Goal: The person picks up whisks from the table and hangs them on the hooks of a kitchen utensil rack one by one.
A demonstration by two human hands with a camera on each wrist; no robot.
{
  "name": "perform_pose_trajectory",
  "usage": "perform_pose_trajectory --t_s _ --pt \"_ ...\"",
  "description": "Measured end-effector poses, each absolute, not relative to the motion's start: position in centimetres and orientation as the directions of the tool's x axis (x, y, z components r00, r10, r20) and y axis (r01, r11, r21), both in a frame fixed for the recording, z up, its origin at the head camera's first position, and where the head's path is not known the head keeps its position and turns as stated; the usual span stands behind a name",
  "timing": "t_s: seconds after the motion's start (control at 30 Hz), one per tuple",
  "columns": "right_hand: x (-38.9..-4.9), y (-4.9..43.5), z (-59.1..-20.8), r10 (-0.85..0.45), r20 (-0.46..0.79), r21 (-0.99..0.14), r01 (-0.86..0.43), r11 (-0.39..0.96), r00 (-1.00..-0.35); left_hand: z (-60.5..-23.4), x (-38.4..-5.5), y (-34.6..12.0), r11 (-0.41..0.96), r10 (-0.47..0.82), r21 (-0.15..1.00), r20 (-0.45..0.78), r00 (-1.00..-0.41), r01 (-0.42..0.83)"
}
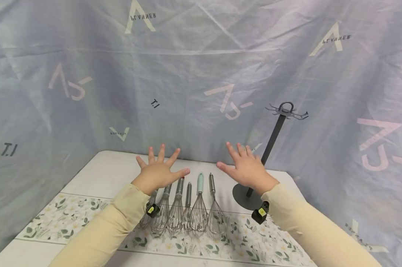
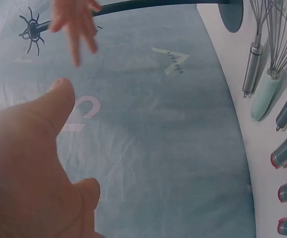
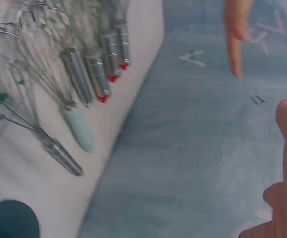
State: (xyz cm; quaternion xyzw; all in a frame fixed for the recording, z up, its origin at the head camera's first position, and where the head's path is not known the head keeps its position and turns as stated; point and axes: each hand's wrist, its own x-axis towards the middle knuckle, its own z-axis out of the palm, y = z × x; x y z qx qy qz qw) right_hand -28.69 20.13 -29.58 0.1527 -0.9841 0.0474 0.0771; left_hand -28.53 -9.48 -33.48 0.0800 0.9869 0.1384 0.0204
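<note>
Both hands hover over the table with fingers spread and hold nothing. My left hand is above the handles of the leftmost whisks, partly covering them. To the right, my right hand is between the whisk row and a dark stand with hooks on top. Several wire whisks lie side by side, handles pointing away from me. Among them are a whisk with a mint-green handle, a steel-handled whisk at the right end and a smaller whisk. Red-tipped handles show in the right wrist view.
The stand's round base sits on the right side of the white table. A floral strip runs across the tabletop under the wire ends. A grey printed curtain hangs behind and at both sides.
</note>
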Motion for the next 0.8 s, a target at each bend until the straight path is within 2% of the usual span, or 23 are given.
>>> perform_pose_trajectory --t_s 0.27,0.43,0.63,0.8 --pt "-27.3 21.4 -22.9 -0.354 0.372 -0.051 -0.400 0.915 -0.858 -34.7 -28.0 -10.8 0.941 0.177 0.297 -0.019 -0.984 0.163" --pt "-26.6 22.3 -18.7 -0.359 0.522 -0.030 -0.437 0.899 -0.774 -35.3 -27.8 -11.7 0.933 0.174 0.320 0.007 -0.985 0.167" --pt "-26.9 24.3 -14.8 -0.243 0.654 -0.048 -0.360 0.932 -0.717 -35.8 -27.6 -12.6 0.916 0.158 0.372 0.013 -0.987 0.151" --pt "-28.1 26.4 -13.2 -0.114 0.664 -0.110 -0.247 0.963 -0.739 -36.3 -27.6 -13.1 0.905 0.151 0.400 0.012 -0.988 0.143"
